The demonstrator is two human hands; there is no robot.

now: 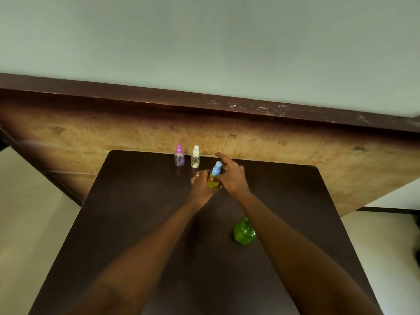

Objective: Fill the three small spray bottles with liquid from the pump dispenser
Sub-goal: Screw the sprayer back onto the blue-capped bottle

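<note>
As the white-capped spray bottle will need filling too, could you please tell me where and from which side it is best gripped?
Grip the white-capped bottle round its clear body, below the cap, coming from the near side. It stands upright; the pink-capped bottle stands close on its left and the wooden board rises just behind.

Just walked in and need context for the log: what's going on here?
A person is working on the blue-capped spray bottle above the dark table. The left hand grips its body, which shows yellow-green liquid, and the right hand holds it at the cap. The pink-capped bottle and the white-capped bottle stand at the far edge and look clear. The green dispenser stands by the right forearm, partly hidden.
</note>
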